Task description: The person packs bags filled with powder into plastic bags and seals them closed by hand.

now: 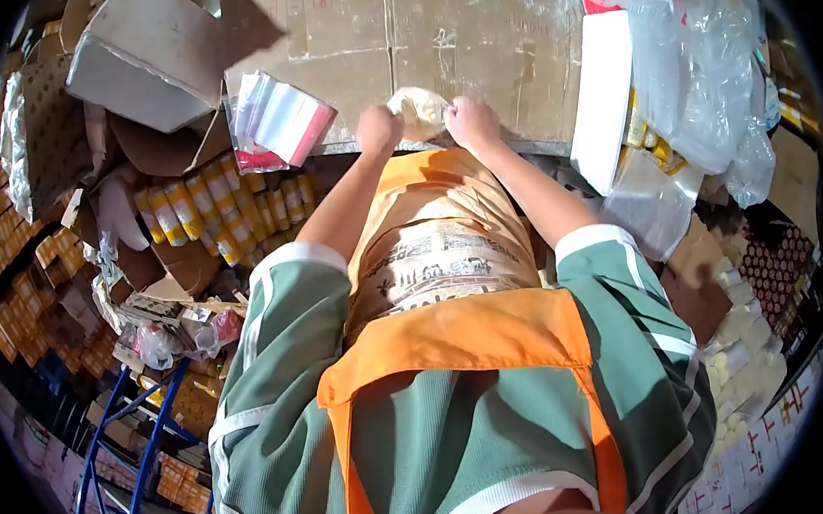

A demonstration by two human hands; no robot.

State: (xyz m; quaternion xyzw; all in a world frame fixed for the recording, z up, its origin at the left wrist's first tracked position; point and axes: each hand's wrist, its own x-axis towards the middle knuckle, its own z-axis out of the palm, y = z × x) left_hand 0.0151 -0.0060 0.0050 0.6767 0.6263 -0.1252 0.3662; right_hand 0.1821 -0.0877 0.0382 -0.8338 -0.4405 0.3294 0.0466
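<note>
A small pale, cream-coloured bag or wrapped item [419, 112] is stretched between my two hands at the near edge of the cardboard-covered table [485, 64]. On its left side my left hand [380, 129] is closed in a fist around its edge. My right hand [471, 121] pinches the opposite side, fingers closed. What exactly the item is cannot be made out. Just left of my left hand lies a stack of clear plastic packets with red and white parts [281, 124].
An open cardboard box [145, 61] stands at the upper left, above yellow-banded rolls [225, 207]. On the right are a white box [602, 99] and clear plastic bags [703, 88]. A blue metal frame [145, 452] stands at the lower left.
</note>
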